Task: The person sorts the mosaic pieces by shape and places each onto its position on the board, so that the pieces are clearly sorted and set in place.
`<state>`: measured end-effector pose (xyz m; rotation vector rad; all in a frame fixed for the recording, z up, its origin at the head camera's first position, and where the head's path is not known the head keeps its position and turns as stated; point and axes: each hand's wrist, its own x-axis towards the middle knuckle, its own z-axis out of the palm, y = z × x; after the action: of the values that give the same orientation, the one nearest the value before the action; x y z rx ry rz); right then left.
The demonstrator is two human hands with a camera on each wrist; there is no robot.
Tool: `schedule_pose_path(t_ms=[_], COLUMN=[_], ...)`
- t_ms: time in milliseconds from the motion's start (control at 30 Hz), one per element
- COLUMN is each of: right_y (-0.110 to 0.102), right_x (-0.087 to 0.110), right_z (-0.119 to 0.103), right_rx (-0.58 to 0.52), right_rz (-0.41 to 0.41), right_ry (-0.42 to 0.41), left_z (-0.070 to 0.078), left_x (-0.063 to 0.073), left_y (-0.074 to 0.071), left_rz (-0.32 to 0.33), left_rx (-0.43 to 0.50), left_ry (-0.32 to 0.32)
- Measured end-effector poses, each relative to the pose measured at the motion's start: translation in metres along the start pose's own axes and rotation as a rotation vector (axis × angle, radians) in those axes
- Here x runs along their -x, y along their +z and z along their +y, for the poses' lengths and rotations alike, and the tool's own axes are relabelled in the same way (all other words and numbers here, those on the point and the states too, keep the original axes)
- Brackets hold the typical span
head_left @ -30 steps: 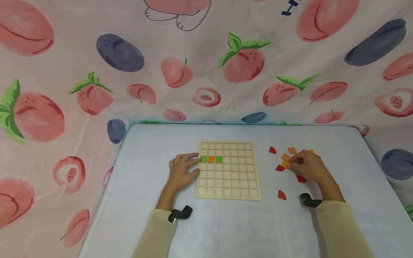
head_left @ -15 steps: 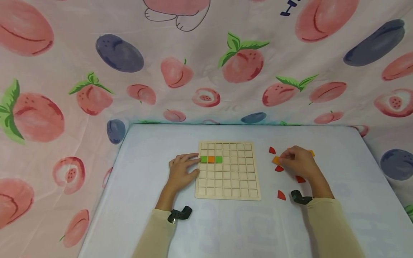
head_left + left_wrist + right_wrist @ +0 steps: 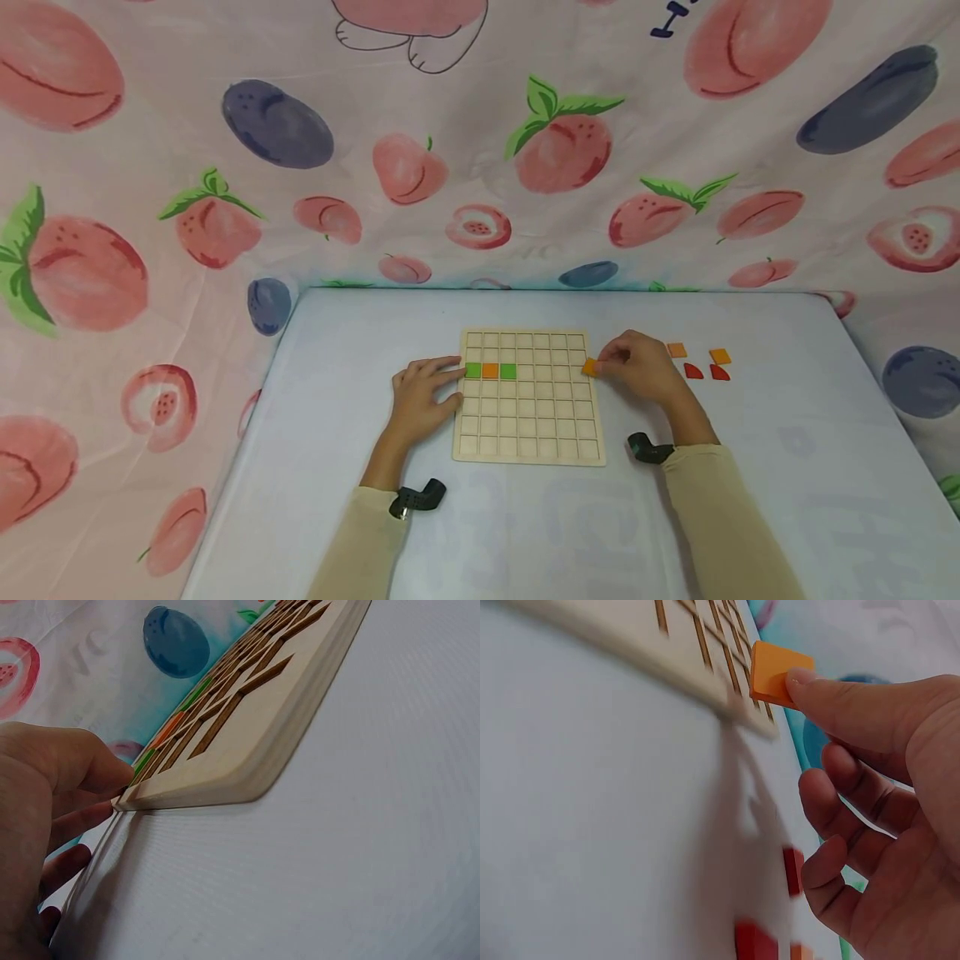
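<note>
My right hand (image 3: 639,364) pinches an orange square tile (image 3: 590,367) between thumb and fingers, over the right edge of a wooden grid board (image 3: 525,417). In the right wrist view the thumb lies on the flat face of the tile (image 3: 769,671), which is raised off the board; the other fingers curl loosely below. My left hand (image 3: 426,402) rests at the board's left edge, fingertips and thumb touching it. One row holds a green tile (image 3: 472,371), an orange tile (image 3: 490,371) and another green tile (image 3: 508,371) side by side from the left edge.
Right of my right hand lie a light orange tile (image 3: 677,350), a yellow-orange tile (image 3: 720,357) and two red quarter-circle pieces, one (image 3: 693,371) beside the other (image 3: 720,372). My hand and forearm cover other red pieces. A fruit-print cloth (image 3: 480,167) rises behind the white table (image 3: 525,533).
My right hand has picked an orange tile from the loose pieces and carried it left to the board's right edge. The left hand and the board have stayed in place.
</note>
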<state>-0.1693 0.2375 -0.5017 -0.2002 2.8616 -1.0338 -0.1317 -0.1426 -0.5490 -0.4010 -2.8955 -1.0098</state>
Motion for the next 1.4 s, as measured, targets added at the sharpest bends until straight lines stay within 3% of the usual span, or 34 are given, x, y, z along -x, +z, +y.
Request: schedule_pose_path(t_ms=[200, 400, 733, 1400], right_y=[0.013, 0.026, 0.046, 0.060], right_x=[-0.008, -0.015, -0.025, -0.031], right_z=[-0.014, -0.030, -0.052, -0.066], right_rx=[-0.051, -0.084, -0.082, -0.070], right_rz=[-0.015, -0.065, -0.122, -0.173], right_ry=[-0.061, -0.067, -0.130, -0.111], left_z=[0.001, 0.001, 0.001, 0.000], left_x=[0.000, 0.000, 0.000, -0.001], left_y=[-0.001, -0.001, -0.001, 0.000], left_rz=[0.010, 0.001, 0.030, 0.010], left_rx=[0.005, 0.001, 0.004, 0.012], left_ry=[0.008, -0.002, 0.019, -0.006])
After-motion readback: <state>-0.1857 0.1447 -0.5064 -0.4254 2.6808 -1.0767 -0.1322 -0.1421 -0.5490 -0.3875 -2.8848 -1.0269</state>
